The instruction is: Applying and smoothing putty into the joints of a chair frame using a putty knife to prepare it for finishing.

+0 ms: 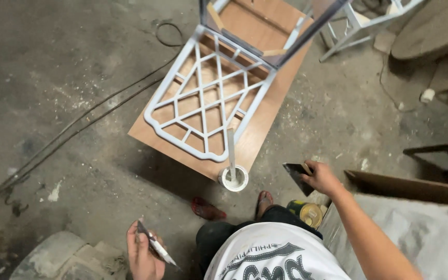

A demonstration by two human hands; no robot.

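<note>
Head view, looking down at a workshop floor. We see 2 hands in the near part of the scene. The left hand (pixel 143 251), near left, is closed around a narrow putty knife (pixel 154 246) whose pale-smeared blade points right and toward us; the grip is loose and low, as one would carry a tool between strokes. The right hand (pixel 321 177), near right, is closed on a broad dark scraper blade (pixel 296 175), held flat and level, a pose that would suit carrying filler on it, though we cannot tell whether any lies there.

Farther off, at centre, a pale grey lattice frame (pixel 208 96) lies flat on a brown wooden board (pixel 257 129), which keeps it off the dusty concrete floor (pixel 79 67) and presents its face upward. At the board's near edge stands a small white tub (pixel 233 179) with a stick (pixel 231 150) upright in it, just beside the frame and near both hands. A yellow-lidded tin (pixel 309 213) sits near the right forearm. 2 dark cables (pixel 79 124) run across the floor at left. A second pale frame (pixel 364 21) stands far right.
</note>
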